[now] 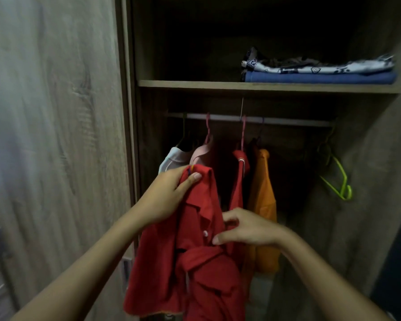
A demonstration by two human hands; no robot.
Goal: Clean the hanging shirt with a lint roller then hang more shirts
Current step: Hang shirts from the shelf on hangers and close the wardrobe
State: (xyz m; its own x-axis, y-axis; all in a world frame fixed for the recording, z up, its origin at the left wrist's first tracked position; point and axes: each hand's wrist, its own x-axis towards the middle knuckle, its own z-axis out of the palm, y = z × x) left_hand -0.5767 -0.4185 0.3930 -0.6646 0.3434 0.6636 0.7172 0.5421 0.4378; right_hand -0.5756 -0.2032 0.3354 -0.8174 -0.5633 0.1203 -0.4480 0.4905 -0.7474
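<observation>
A red polo shirt (195, 262) hangs limp in front of the open wardrobe. My left hand (169, 195) grips it at the collar, thumb on top. My right hand (243, 228) pinches the button placket near a white button. Behind them, a metal rail (276, 120) carries several hung shirts: a white one (171, 158), a pink one (202, 154), another red one (240, 179) and an orange one (263, 205). No lint roller is in view.
An empty green hanger (338, 179) hangs at the rail's right end. A shelf (195, 85) above the rail holds folded clothes (320, 70). A wooden door panel (56, 135) stands at the left.
</observation>
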